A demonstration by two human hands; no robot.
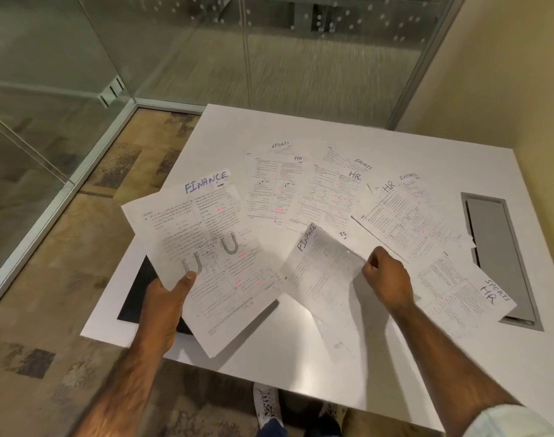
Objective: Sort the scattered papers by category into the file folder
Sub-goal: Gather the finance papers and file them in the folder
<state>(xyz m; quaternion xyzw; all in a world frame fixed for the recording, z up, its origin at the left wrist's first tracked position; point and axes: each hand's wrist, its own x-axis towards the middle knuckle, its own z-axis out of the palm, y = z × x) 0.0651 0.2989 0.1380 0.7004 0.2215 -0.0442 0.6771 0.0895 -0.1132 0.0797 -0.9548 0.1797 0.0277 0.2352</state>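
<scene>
The white table (300, 357) carries everything, and I place things from the grey cable hatch (493, 244) sunk in its right side. Left of the hatch the HR and SPORTS sheets (332, 190) lie fanned out and overlapping, and one HR sheet (464, 294) laps over the hatch's near corner. Well left of the hatch is the FINANCE stack (212, 247), gripped by my left hand (165, 301) with the thumb clamped on top and the fingers hidden beneath. The stack is raised over a black panel (136, 294) that may be the file folder; I cannot tell. Between stack and hatch a loose FINANCE sheet (323, 272) hangs lifted and sagging, its right edge pinched in the curled fingers of my right hand (386, 275). To do this well, I judge I should raise the sheet clear first, since limp paper could fold or drag a sheet lying under it. Then I should carry it away from the hatch, lay it square on the stack with headings matched, and trap it under my left thumb before my right hand lets go.
</scene>
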